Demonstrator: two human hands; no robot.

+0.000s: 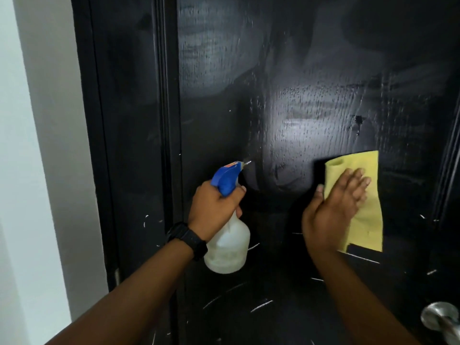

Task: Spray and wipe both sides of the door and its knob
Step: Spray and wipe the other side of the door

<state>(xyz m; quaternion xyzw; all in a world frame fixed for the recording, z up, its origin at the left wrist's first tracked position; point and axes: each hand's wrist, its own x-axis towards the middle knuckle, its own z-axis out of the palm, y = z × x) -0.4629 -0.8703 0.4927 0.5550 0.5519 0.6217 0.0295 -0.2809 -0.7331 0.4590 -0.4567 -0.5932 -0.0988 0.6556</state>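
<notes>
A: Surroundings, first entry?

B: A black door (298, 108) filled most of the view. A black door frame (129, 120) bordered it on the left, and a white wall (37, 145) lay beyond the frame. A wet film with droplets covered the door's upper middle. Pale scratches marked its lower part.

A: Anything in the way?

B: Both forearms crossed the lower door. The right hand (333, 205) covered the left part of the yellow cloth (366, 212). The metal knob (440, 319) sat in the lower right corner, cut off by the picture edge and well apart from both hands.

A: Hands?

B: The left hand (215, 210) had its fingers curled round the neck of a translucent spray bottle (229, 250), just under the blue trigger head (225, 176). The nozzle pointed at the door from near it. The right fingers (358, 180) were straight and slightly spread, pressing the cloth flat against the door.

A: Counts?

B: One door, one knob, one spray bottle, one cloth, two hands, and one black wristwatch (188, 239) on the left wrist.
</notes>
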